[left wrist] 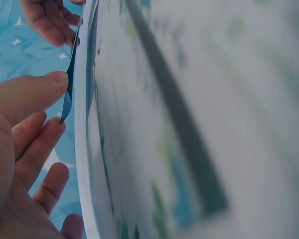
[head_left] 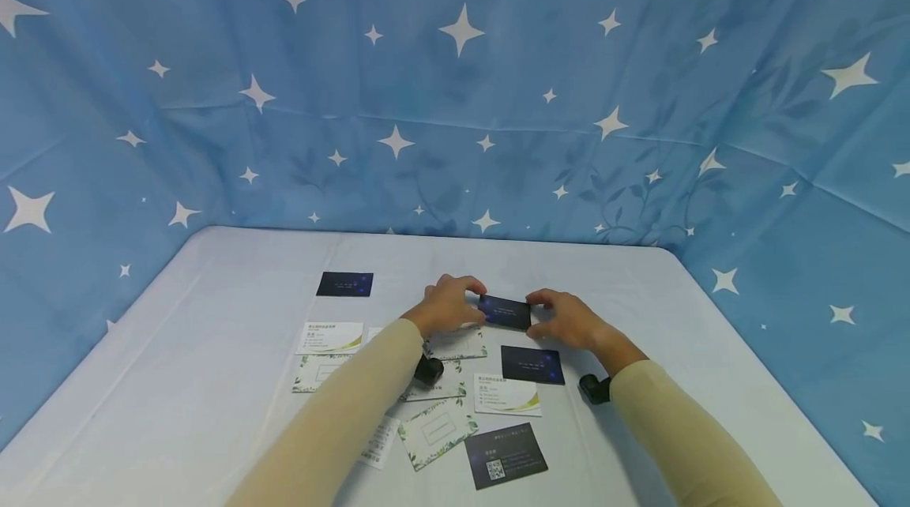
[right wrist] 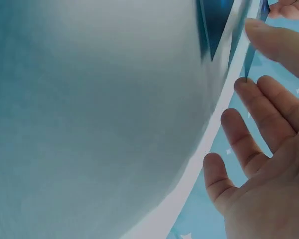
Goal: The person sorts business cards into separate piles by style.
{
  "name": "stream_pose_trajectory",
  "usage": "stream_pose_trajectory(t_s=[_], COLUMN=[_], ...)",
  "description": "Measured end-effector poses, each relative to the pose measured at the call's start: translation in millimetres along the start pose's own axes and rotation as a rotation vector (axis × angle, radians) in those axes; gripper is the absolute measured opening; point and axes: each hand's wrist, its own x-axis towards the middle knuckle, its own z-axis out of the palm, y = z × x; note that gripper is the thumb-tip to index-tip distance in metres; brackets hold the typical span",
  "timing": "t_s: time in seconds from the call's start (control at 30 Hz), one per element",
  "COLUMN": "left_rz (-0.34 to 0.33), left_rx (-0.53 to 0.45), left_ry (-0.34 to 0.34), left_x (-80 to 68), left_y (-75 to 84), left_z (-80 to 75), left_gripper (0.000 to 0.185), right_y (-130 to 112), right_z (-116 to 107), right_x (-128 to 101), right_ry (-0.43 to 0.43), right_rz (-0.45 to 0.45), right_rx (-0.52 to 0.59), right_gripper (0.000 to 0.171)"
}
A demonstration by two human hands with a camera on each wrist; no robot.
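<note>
Both hands hold one dark blue card [head_left: 505, 311] just above the table [head_left: 213, 381], near its middle. My left hand [head_left: 449, 305] pinches the card's left end between thumb and fingers. My right hand [head_left: 565, 319] pinches its right end. In the left wrist view the card [left wrist: 70, 79] shows edge-on, with the thumb [left wrist: 30, 94] against it. In the right wrist view the card's edge [right wrist: 251, 50] runs between thumb and forefinger. Several more cards lie below the hands: a dark one [head_left: 532, 364], a white and green one [head_left: 506, 395], a dark one with a QR code [head_left: 505, 456].
Another dark card [head_left: 344, 283] lies alone at the far left of the spread. White and leaf-bordered cards [head_left: 329, 337] lie under and beside my left forearm. Blue star-printed cloth [head_left: 455, 96] walls the table at the back and both sides.
</note>
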Motion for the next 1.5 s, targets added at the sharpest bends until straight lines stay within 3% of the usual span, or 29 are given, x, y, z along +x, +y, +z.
stream_pose_trajectory(t_s=[0.13, 0.4, 0.73, 1.03, 1.5], left_rz=[0.012, 0.020, -0.025, -0.085, -0.143], left_rx=[0.011, 0.047, 0.021, 0.027, -0.062], left_ry=[-0.017, 0.012, 0.038, 0.063, 0.114], left_x=[-3.1, -12.7, -28.2, -49.6, -79.8], left_y=[-9.4, -27.0, -56.8, -88.2, -126.8], left_z=[-10.0, -42.3, -79.0, -114.9, -143.9], left_gripper=[0.044, 0.046, 0.055, 0.056, 0.056], right_y=[-7.1, -34.9, -75.7, -118.8, -166.0], right_z=[1.0, 6.3, 22.1, 49.4, 82.5], right_x=[2.0, 16.5, 47.0, 73.5, 94.1], right_ry=[0.011, 0.027, 0.013, 0.009, -0.040], right_rz=[-0.045, -0.098, -0.111, -0.132, -0.184], right_rx=[-0.017, 0.007, 0.053, 0.090, 0.092], right_gripper=[0.059, 0.057, 0.057, 0.058, 0.056])
